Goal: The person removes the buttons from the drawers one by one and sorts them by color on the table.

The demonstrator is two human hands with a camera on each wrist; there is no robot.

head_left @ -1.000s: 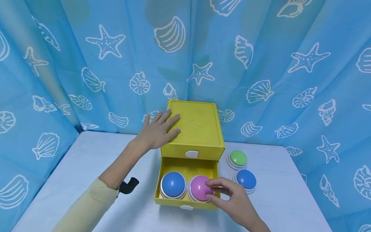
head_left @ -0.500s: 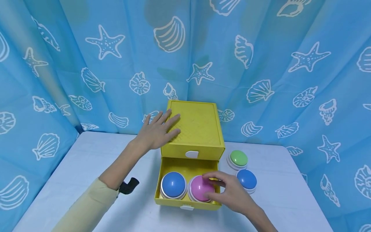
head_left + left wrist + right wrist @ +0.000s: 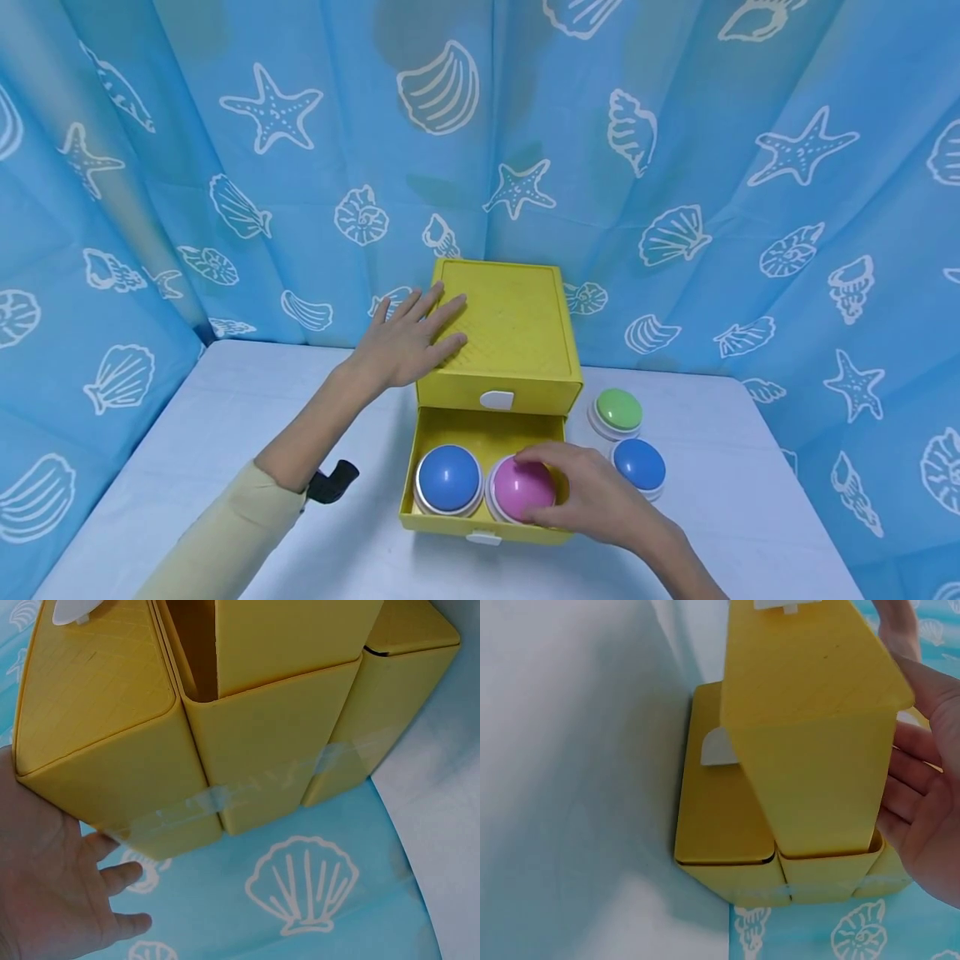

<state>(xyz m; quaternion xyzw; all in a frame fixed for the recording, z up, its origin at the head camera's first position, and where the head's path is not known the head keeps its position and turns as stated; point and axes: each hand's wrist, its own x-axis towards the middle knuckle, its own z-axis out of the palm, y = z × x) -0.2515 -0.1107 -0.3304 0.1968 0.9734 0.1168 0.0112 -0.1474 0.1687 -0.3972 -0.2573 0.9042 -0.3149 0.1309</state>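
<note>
A yellow drawer unit (image 3: 510, 321) has its middle drawer (image 3: 442, 523) pulled out. My left hand (image 3: 397, 346) rests spread on its top at the left edge; the left wrist view shows that hand (image 3: 52, 877) beside the unit's wall. Inside the drawer sit a blue domed button (image 3: 448, 477) and a pink domed button (image 3: 519, 490), both on white bases. My right hand (image 3: 592, 492) grips the pink button, fingers at its far side and thumb at its near side. In the right wrist view the drawer wall hides the buttons from the right hand (image 3: 930, 780).
Right of the unit, a green domed button (image 3: 618, 410) and another blue domed button (image 3: 639, 463) stand on the white table (image 3: 720, 500). The blue curtain (image 3: 525, 125) with shell prints hangs behind. A black object (image 3: 333, 482) shows by the left sleeve.
My right hand has moved left and further over the pink button, with fingers and thumb coming around it. The left hand and the drawer have stayed still.
</note>
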